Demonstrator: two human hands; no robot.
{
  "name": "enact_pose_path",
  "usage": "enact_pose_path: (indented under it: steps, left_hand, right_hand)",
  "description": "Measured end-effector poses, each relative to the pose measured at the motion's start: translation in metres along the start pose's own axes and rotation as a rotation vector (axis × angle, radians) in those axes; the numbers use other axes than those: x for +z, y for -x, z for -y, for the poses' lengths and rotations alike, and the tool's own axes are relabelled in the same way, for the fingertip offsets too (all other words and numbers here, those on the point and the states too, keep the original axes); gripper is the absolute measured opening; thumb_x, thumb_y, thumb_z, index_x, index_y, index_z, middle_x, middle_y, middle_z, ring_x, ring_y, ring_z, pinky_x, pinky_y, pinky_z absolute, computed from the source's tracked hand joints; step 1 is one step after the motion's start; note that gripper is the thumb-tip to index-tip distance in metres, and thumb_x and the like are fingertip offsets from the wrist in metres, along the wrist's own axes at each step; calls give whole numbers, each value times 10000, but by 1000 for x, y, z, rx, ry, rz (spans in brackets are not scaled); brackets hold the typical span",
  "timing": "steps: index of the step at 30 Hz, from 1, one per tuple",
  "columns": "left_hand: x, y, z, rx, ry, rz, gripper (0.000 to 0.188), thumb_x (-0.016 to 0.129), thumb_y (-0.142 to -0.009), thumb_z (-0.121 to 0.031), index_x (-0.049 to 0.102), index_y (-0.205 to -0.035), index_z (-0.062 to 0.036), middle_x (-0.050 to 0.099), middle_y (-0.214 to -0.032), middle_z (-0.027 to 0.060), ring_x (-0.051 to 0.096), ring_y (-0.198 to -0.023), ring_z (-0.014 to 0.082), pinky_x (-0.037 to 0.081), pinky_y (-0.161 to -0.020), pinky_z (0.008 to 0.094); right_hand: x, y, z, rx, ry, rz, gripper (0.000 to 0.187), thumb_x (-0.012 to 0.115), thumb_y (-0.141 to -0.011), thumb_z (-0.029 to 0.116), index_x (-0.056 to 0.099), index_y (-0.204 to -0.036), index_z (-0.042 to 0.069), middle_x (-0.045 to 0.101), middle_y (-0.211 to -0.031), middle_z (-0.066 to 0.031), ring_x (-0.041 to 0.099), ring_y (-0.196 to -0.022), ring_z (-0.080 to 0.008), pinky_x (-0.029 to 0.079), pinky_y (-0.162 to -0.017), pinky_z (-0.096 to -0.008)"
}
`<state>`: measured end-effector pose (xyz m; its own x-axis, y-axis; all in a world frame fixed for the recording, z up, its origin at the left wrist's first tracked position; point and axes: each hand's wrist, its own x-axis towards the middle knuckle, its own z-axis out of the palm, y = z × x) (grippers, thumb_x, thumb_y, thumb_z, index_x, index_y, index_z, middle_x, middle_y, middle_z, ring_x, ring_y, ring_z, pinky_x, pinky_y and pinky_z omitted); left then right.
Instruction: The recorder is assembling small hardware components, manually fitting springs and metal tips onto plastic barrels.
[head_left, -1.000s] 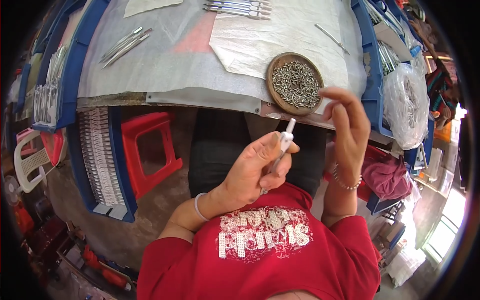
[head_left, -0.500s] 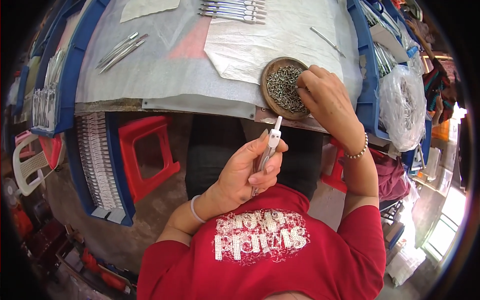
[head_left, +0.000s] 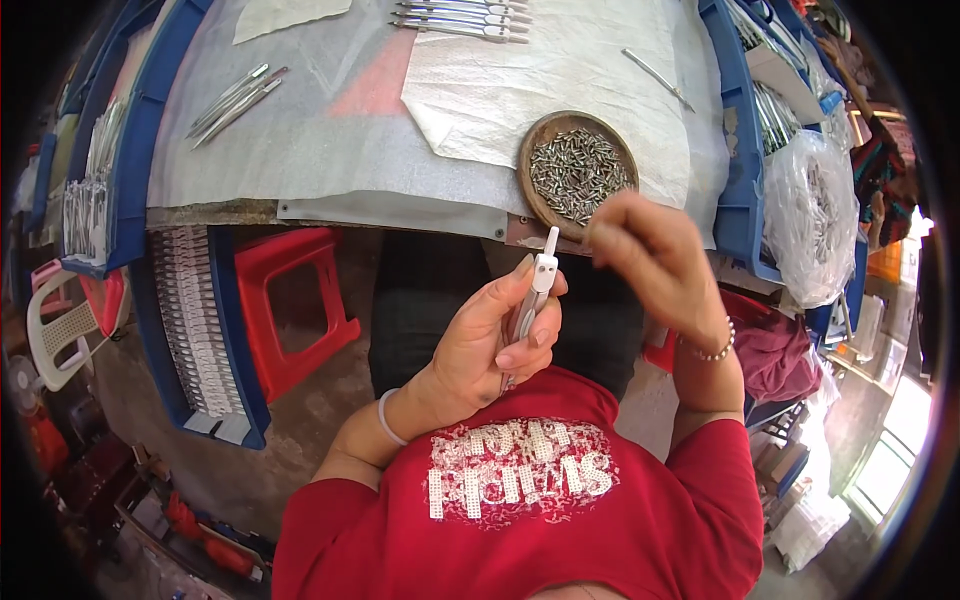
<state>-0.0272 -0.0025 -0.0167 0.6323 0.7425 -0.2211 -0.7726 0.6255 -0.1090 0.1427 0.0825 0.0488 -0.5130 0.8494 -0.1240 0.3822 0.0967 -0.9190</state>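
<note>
Upright in front of my chest, a drawing compass with a white head and metal legs is gripped by my left hand. Its white handle stub points up toward the table edge. My right hand hangs just off the near right rim of a round wooden bowl, its fingers curled together in a pinch and smeared by motion. Whatever they hold is too small or hidden. Many small metal screws fill the bowl, which stands at the table's front edge.
Several compasses lie in a row at the back on white cloth. Loose metal legs rest on the left, and one thin rod on the right. Blue crates flank the table; a red stool stands below.
My right hand has come out of the bowl of screws and moved down toward the compass, with its fingers pinched. The left hand keeps its hold, almost still.
</note>
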Motion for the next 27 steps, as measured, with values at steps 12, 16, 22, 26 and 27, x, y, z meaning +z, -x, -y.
enact_pose_path:
  steps: [12, 16, 22, 26, 27]
  left_hand:
    - [7, 0, 3, 28, -83, -42, 274, 436, -954, -327, 495, -1027, -69, 549, -659, 46, 333, -382, 49, 290, -366, 185]
    - [9, 0, 5, 57, -121, -40, 255, 448, -951, -323, 489, -999, -76, 548, -670, 49, 334, -384, 52, 289, -370, 183]
    - [9, 0, 3, 57, -122, -46, 243, 454, -949, -322, 482, -972, -82, 543, -664, 46, 336, -384, 54, 286, -370, 181]
    - [8, -1, 3, 79, -135, -82, 235, 452, -951, -316, 476, -964, -83, 537, -655, 44, 337, -384, 54, 279, -368, 175]
    - [8, -1, 3, 80, -133, -82, 235, 452, -951, -316, 476, -964, -83, 537, -655, 44, 337, -384, 54, 279, -368, 175]
  right_hand:
    - [25, 16, -8, -27, -153, -42, 148, 573, -863, 106, 561, -782, -17, 529, -655, -66, 495, -571, -122, 396, -522, -257]
    - [28, 16, -10, -135, -78, -112, 126, 592, -844, 89, 564, -777, -14, 534, -657, -68, 508, -570, -139, 396, -514, -259]
    - [32, 14, -12, -302, 140, -167, 91, 638, -770, 55, 565, -781, 3, 508, -639, -75, 502, -544, -191, 402, -497, -282]
    - [40, 8, -21, -655, 517, -346, 172, 691, -664, 29, 562, -778, 31, 492, -645, -59, 485, -528, -206, 399, -463, -293]
    - [40, 8, -22, -699, 553, -361, 203, 707, -632, 26, 562, -773, 38, 503, -661, -57, 492, -534, -191, 393, -448, -287]
